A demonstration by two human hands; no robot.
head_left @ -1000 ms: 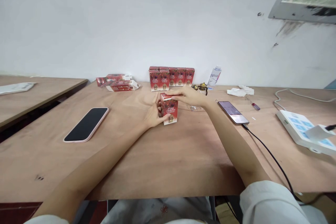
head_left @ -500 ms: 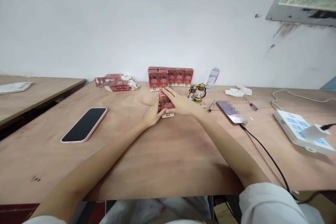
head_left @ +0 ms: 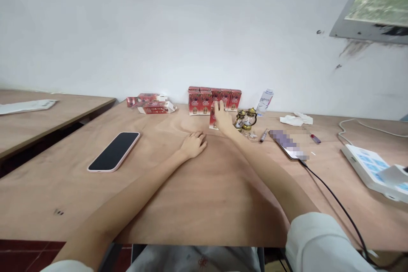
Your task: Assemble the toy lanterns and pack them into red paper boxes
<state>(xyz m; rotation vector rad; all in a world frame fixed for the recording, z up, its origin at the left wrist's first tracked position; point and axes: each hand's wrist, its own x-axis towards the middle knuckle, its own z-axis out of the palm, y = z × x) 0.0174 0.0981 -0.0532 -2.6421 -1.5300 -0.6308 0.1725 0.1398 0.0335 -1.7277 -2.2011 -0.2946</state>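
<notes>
My right hand (head_left: 223, 118) is closed on a small red printed box (head_left: 212, 120), gripping it near its top. The box is upright, close in front of the red boxes (head_left: 200, 103) that stand in rows against the wall; part of it is hidden by my fingers. My left hand (head_left: 194, 144) lies palm down on the wooden table, holding nothing, its fingers slightly bent and apart. Just right of my right hand stand two small bronze-coloured lanterns (head_left: 249, 120) with clear glass.
Opened red cartons (head_left: 156, 107) lie at the back left, a pink-edged phone (head_left: 114, 151) nearer on the left. To the right are a clear bottle (head_left: 265, 101), crumpled tissue (head_left: 296, 119), a screwdriver (head_left: 315, 138), a cabled phone (head_left: 288, 145) and a white power strip (head_left: 366, 165).
My right hand has carried the red box away from me toward the standing rows. The left hand has let go of it and dropped back onto the table. The view has shifted slightly.
</notes>
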